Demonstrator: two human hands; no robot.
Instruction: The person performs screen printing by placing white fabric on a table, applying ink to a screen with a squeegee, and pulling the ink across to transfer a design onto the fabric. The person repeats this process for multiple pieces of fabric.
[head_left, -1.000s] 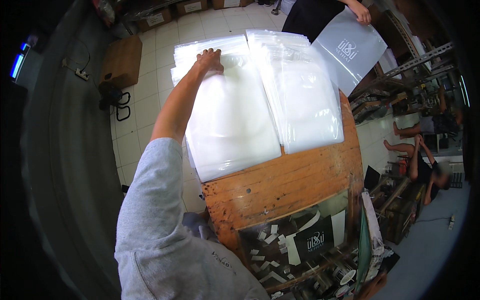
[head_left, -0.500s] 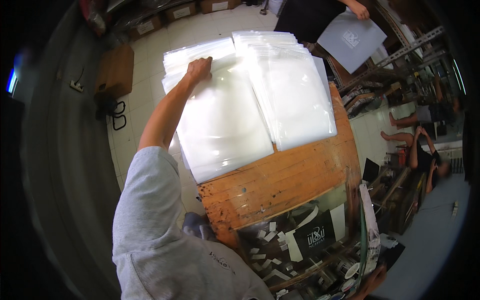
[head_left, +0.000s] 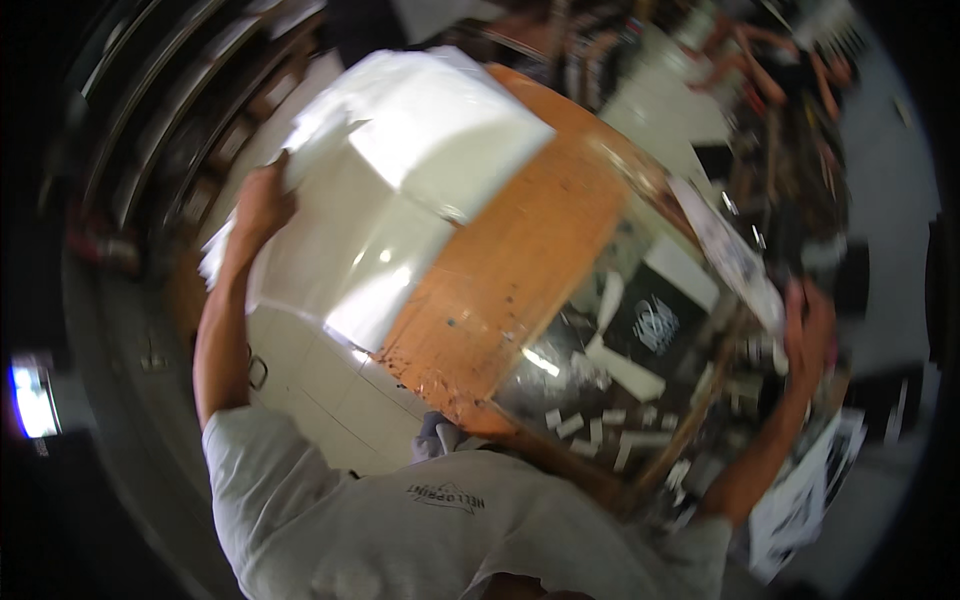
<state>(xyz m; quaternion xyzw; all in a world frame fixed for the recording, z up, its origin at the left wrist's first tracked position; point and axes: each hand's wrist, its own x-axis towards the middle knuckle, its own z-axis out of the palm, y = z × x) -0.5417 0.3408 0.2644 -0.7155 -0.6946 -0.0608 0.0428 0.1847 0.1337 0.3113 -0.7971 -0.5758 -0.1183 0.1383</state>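
Observation:
My left hand (head_left: 266, 203) is at the far left edge of the table, closed on the edge of a clear plastic bag (head_left: 335, 235). The bag is glossy and lies slanted over the left pile. Beside it is a second pile of clear bags (head_left: 465, 120), bright with glare. My right hand (head_left: 808, 325) is at the right, by the near end of a white-taped bar (head_left: 735, 255) on a frame. Motion smears its fingers, so I cannot make out its grip. Left of the bar, a black sheet with a white print (head_left: 655, 312) lies among pale strips.
An orange-brown wooden table (head_left: 520, 220) carries the piles. Small white scraps (head_left: 570, 425) are scattered at its near right. Printed sheets (head_left: 808, 490) hang or lie at the lower right. Another person (head_left: 800, 75) is at the upper right. Shelves (head_left: 190, 100) line the left.
The view has swung round. My left hand has moved from the top of the left pile to its outer edge with a bag. My right hand and forearm have come much further into view.

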